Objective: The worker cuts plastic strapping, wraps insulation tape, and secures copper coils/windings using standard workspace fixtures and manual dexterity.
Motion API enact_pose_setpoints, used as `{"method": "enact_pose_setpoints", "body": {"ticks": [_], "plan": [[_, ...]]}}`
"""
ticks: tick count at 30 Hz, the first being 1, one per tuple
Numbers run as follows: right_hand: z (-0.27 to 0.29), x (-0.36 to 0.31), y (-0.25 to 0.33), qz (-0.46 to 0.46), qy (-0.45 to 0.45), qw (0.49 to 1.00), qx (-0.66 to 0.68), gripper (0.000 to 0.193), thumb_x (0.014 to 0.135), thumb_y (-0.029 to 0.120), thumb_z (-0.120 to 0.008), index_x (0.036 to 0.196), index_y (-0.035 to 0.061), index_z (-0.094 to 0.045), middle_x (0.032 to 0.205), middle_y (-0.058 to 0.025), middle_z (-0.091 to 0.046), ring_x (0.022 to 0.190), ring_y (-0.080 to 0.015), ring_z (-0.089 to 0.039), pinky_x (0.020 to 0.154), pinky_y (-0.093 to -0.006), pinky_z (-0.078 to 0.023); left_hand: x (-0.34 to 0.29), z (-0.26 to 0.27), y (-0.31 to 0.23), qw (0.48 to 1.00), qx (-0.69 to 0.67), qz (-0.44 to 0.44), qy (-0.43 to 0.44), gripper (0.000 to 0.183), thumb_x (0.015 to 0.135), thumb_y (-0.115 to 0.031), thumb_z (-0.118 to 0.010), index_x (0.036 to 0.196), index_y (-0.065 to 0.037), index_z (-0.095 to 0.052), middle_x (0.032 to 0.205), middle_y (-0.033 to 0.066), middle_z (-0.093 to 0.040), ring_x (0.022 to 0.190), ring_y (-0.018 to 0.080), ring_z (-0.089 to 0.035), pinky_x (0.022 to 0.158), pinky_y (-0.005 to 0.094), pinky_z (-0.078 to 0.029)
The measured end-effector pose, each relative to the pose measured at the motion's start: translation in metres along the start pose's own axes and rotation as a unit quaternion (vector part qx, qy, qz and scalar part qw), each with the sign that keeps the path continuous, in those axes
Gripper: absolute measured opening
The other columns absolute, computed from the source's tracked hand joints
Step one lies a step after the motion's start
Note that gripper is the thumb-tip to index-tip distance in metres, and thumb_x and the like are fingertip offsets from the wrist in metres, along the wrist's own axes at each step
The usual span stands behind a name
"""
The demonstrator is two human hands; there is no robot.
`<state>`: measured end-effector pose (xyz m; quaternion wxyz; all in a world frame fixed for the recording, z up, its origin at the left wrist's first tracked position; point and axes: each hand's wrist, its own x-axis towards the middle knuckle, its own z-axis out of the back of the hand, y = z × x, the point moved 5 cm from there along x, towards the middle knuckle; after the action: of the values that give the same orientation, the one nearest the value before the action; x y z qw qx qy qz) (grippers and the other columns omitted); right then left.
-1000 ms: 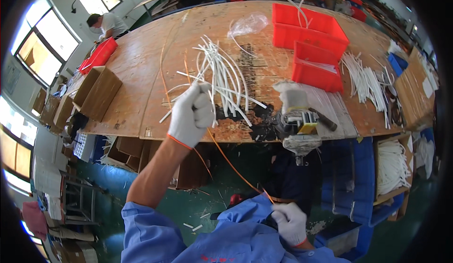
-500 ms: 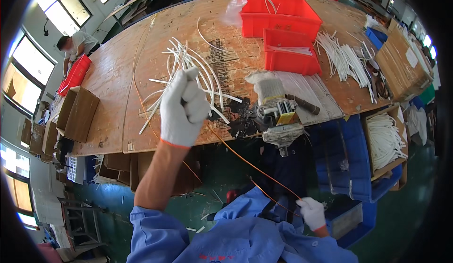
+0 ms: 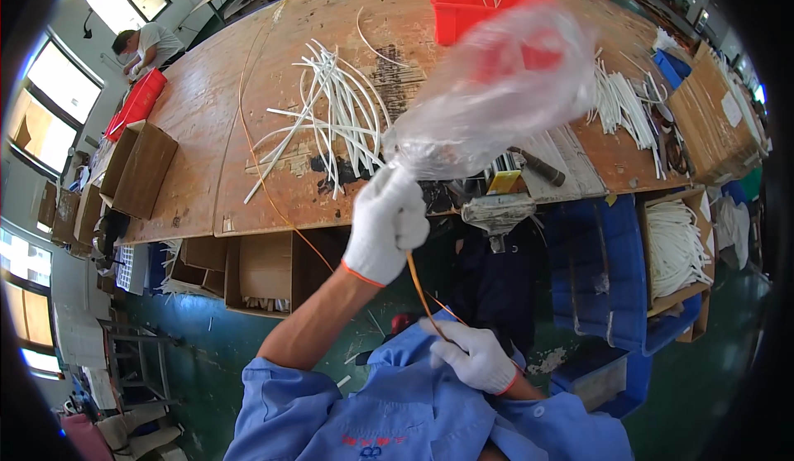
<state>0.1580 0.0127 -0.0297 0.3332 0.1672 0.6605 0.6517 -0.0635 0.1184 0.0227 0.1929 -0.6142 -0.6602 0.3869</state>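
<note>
My left hand (image 3: 385,228), in a white glove with an orange cuff, is closed above the table's near edge. A thin orange-brown wire (image 3: 415,275) runs down from it towards my right hand (image 3: 475,359), also gloved, its fingers closed around the wire. From the top of my left fist rises a blurred clear plastic bag (image 3: 496,97), its gathered end at the fingers. The bag partly covers the red bins behind it. A loose heap of white tubes (image 3: 343,118) lies on the table, left of the bag.
A vise-like metal tool (image 3: 496,213) sits at the wooden table's (image 3: 190,163) near edge, partly behind the bag. More white tubes (image 3: 624,109) lie to the right. Blue crates (image 3: 579,271) and a tube-filled carton (image 3: 718,246) stand below. A co-worker (image 3: 153,47) bends at the far left.
The plastic bag has come from beside the red bins to my left hand. My left hand has moved right and lower. My right hand has moved left and up along the wire.
</note>
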Motion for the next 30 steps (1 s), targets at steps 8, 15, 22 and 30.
{"method": "enact_pose_setpoints", "body": {"ticks": [8,15,22,30], "plan": [[0.033,-0.042,-0.083,-0.174,-0.013,0.984,-0.04,0.028,0.108,0.012,-0.071,0.133,0.002,-0.08,0.084,-0.0084,-0.077,0.073,-0.0111,-0.071,0.072,-0.0288,-0.057,0.011,0.041,-0.08,0.992,0.061,-0.106,-0.02,0.03,0.121,-0.03,-0.055,0.14,-0.009,-0.065,0.075,-0.0086,-0.038,0.053,0.0027,-0.03,0.044,0.0226,-0.024],[0.065,-0.09,-0.14,-0.255,-0.097,0.96,-0.062,0.027,0.106,0.014,-0.068,0.126,0.001,-0.081,0.083,-0.0115,-0.079,0.073,-0.0168,-0.075,0.072,-0.0316,-0.058,0.016,0.083,-0.125,0.97,0.168,-0.157,-0.077,0.036,0.114,-0.032,-0.069,0.085,-0.015,-0.056,0.074,-0.0094,-0.045,0.058,0.0032,-0.042,0.051,0.0245,-0.036],[0.055,-0.079,-0.155,-0.207,-0.08,0.968,-0.117,0.028,0.106,0.015,-0.068,0.126,0.0001,-0.08,0.083,-0.0104,-0.079,0.073,-0.0171,-0.075,0.071,-0.0327,-0.058,-0.01,0.144,-0.123,0.94,0.248,-0.179,-0.153,0.018,0.089,0.009,-0.068,0.088,-0.008,-0.064,0.086,-0.0013,-0.065,0.074,0.0075,-0.061,0.068,0.0268,-0.055],[0.054,-0.073,-0.159,-0.193,-0.094,0.968,-0.13,0.024,0.105,0.014,-0.071,0.123,0.002,-0.08,0.078,-0.0113,-0.078,0.07,-0.0162,-0.075,0.07,-0.0335,-0.058,-0.057,0.186,-0.026,0.984,0.117,-0.091,-0.097,0.016,0.103,-0.005,-0.063,0.115,0.001,-0.07,0.099,0.0075,-0.075,0.087,0.0175,-0.076,0.078,0.0349,-0.064]]}}
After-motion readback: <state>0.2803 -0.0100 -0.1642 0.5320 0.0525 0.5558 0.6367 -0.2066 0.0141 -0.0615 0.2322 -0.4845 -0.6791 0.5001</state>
